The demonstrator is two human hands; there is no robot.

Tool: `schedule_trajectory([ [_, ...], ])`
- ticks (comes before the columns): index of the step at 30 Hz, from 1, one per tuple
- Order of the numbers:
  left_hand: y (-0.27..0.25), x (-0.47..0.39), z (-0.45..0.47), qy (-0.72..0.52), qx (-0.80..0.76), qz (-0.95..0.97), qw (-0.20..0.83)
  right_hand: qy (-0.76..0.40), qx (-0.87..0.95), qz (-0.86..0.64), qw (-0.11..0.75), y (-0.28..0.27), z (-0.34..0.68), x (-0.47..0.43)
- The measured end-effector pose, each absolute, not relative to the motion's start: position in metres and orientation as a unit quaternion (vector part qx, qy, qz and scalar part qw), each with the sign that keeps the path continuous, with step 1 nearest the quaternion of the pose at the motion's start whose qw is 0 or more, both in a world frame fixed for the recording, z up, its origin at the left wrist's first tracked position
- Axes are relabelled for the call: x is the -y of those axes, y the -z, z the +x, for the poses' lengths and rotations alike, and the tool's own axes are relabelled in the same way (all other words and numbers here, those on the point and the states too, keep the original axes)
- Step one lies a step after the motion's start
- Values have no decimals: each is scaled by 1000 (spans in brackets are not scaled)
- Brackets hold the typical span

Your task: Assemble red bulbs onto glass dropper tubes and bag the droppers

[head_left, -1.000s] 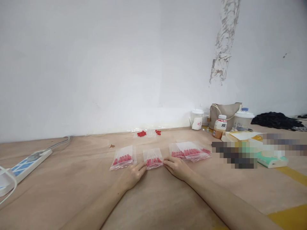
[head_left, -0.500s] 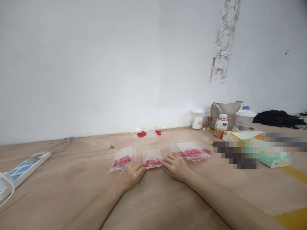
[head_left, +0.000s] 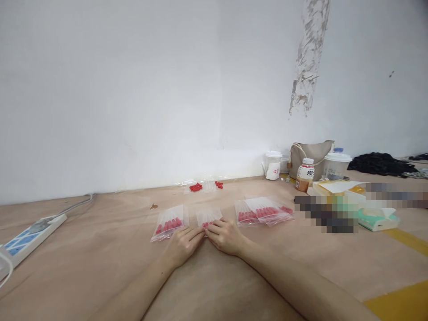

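A clear zip bag (head_left: 207,215) with small red pieces in it lies flat in front of me, its near edge under my fingers. My left hand (head_left: 186,244) pinches the bag's near left corner. Close beside it, my right hand (head_left: 225,236) has its fingers bent and pressed on the bag's near edge, covering part of the red pieces. Left of these lies another filled zip bag (head_left: 170,223), not held. Several more filled bags (head_left: 265,210) overlap to the right of my right hand.
Loose red pieces (head_left: 195,187) lie on clear plastic near the wall. A power strip (head_left: 33,240) is at the left. To the right stand a white-lidded cup (head_left: 273,166), a bottle (head_left: 305,176), a grey bag (head_left: 310,156) and a green tissue pack (head_left: 377,220).
My right hand has slid left along the bag's near edge, from its right corner to beside my left hand. My left hand has stayed at the left corner.
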State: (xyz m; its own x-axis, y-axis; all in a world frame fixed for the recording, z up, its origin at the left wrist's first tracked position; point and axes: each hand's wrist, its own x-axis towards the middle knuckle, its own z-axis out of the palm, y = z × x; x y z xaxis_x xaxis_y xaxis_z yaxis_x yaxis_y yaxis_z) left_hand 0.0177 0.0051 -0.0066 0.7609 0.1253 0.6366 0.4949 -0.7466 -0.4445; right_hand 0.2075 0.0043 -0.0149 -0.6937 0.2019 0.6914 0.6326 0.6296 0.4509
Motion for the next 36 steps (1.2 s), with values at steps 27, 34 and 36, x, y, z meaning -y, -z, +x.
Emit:
schedule_trajectory([
  [27,10,0,24,348,201,-885,234,419,836,-196,295,11,229,7],
  [34,8,-2,30,356,148,-890,242,410,838,-198,301,13,223,6],
  [36,7,-2,29,346,125,-894,254,412,836,-191,307,13,224,6],
])
